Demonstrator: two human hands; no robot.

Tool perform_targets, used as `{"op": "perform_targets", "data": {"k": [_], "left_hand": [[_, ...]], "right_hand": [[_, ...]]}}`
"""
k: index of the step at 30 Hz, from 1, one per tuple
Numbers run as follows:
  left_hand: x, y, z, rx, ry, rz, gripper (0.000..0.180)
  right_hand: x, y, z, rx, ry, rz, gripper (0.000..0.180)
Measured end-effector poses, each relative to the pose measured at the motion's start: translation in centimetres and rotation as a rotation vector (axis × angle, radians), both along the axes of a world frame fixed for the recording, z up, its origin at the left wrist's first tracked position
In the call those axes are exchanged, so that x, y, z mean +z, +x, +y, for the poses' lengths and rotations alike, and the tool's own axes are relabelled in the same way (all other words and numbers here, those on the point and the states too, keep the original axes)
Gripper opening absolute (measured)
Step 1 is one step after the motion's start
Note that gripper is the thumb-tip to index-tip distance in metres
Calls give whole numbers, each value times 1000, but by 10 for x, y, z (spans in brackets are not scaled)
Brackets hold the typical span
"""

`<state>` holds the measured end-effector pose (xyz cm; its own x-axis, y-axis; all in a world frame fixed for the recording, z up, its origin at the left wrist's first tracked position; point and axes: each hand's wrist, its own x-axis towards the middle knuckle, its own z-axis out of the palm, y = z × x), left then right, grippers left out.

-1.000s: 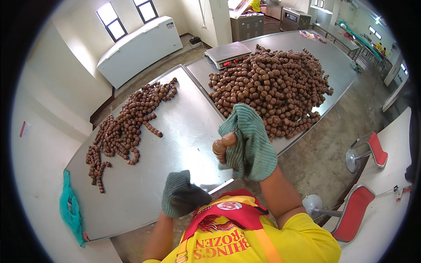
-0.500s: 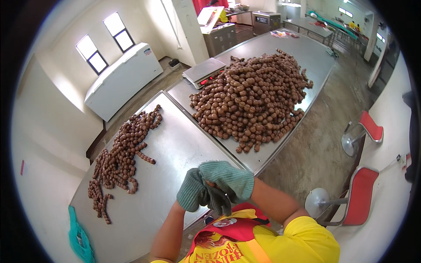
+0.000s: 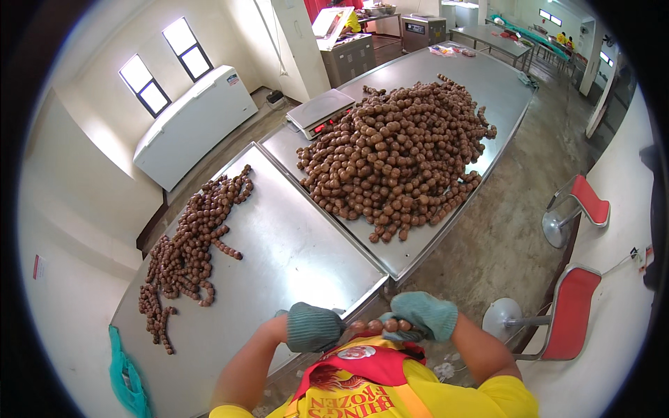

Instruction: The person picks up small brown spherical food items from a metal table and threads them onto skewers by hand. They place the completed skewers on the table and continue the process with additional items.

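Observation:
A short string of round brown sausages [image 3: 376, 325] stretches between my hands, close in front of my yellow shirt and red apron. My left hand [image 3: 315, 327], in a grey-green knit glove, is closed around its left end. At the other end my right hand [image 3: 426, 316], gloved the same way, grips the links with the fingers curled. Both hands are at the near edge of the steel table [image 3: 300, 251]. A big heap of linked sausages [image 3: 397, 153] lies ahead on the adjoining table. A smaller pile of linked sausages [image 3: 191, 244] is spread at the left.
A digital scale [image 3: 320, 113] with a red display stands left of the big heap. A teal plastic bag [image 3: 125, 376] hangs at the table's left corner. Two red stools [image 3: 573, 313] [image 3: 591, 200] stand at the right. A white chest freezer [image 3: 195, 129] is along the left wall.
My hands, together over the table corner before, have moved apart and closer to my body. The right has gone rightward, and a sausage string now shows between them.

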<state>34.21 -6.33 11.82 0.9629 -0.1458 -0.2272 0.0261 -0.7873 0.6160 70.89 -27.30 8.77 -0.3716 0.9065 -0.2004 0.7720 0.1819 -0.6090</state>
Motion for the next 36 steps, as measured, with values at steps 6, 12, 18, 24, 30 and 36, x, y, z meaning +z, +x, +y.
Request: {"op": "perform_targets", "data": {"k": [6, 12, 18, 24, 30, 36], "left_hand": [[-58, -29, 20, 612, -1450, -190, 23], [-114, 86, 168, 1007, -474, -799, 41], [80, 269, 288, 446, -1434, -907, 48], [151, 241, 275, 23, -1626, -1138, 55], [82, 61, 236, 910, -949, -1520, 58], [74, -95, 126, 702, -1148, -1060, 58]], "right_hand": [[-17, 38, -75, -302, 222, -111, 22], [-30, -3, -45, -880, -43, 801, 13], [-55, -36, -10, -873, -338, 1586, 29], [15, -74, 3, -731, -137, 1383, 24], [17, -116, 18, -711, -126, 1217, 31], [25, -132, 76, -158, -105, 1087, 39]]}}
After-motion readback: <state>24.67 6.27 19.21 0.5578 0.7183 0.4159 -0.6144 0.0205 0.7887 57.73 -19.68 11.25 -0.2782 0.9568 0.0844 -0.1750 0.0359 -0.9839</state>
